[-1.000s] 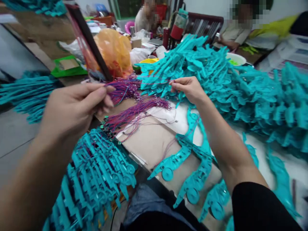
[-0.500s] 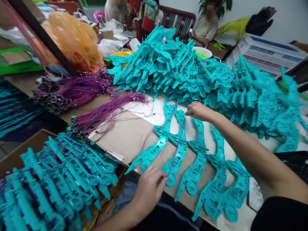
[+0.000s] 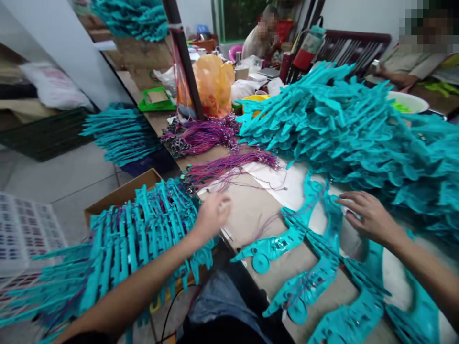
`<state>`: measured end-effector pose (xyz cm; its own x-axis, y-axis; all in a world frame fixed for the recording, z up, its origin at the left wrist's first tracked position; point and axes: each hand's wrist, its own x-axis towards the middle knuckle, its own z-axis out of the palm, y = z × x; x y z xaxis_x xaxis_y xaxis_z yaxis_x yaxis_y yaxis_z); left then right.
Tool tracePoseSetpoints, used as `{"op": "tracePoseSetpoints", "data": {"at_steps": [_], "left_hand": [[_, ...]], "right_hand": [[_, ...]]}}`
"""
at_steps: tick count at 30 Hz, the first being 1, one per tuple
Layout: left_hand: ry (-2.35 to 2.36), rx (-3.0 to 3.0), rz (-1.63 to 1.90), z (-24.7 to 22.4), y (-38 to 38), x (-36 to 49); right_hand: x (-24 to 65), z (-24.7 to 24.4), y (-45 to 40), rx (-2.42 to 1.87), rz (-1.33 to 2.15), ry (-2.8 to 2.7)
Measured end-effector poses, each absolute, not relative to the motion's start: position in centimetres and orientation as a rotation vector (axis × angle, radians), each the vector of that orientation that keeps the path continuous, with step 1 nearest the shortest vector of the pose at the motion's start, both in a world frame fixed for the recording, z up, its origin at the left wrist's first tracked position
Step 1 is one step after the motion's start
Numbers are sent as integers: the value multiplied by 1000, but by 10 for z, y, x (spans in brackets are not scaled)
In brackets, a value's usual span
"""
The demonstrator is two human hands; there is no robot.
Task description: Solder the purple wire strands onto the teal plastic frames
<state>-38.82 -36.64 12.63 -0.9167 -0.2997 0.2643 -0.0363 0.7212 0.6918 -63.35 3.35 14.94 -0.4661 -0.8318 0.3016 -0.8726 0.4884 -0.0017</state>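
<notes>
Several curved teal plastic parts lie in a row on the table. My right hand (image 3: pixel 371 215), fingers spread and nothing between them, is beside the upper end of the second teal part (image 3: pixel 332 222). Thin purple-red wires run over this part and over the first teal part (image 3: pixel 279 241). Motion blurs my left hand (image 3: pixel 214 216), which is over the table's left edge, just below a bundle of purple-red wires (image 3: pixel 229 165). Its fingers look half bent, and I cannot make out anything in them.
A tall heap of teal parts (image 3: pixel 351 129) fills the table's far side. A second wire bundle (image 3: pixel 201 136) lies behind the nearer one. At left stands a cardboard box (image 3: pixel 124 196) stacked with wired teal parts. Two people sit beyond the table.
My view has swung left. My left hand has left the wire on the second teal part and moved toward the wire bundle. My right hand has let go of the wire and spread its fingers.
</notes>
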Motion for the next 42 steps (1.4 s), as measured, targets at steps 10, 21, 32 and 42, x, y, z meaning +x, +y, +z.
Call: {"op": "tracePoseSetpoints", "data": {"at_steps": [10,21,32,42], "left_hand": [[-3033,138,-491,108,-456,-438],[-2500,149,-1144,192,-475,-462],[-2167,-53,-1360,293,-438,-469],[-2279,-14,-1501,264,-426,-469]], "right_hand": [[-605,178,-113,1581,409,-2434],[-611,161,-261,1429,773,-2470],[-694,196,-304,861,1426,-2584],[-696,211,-256,666,2226,-2384]]}}
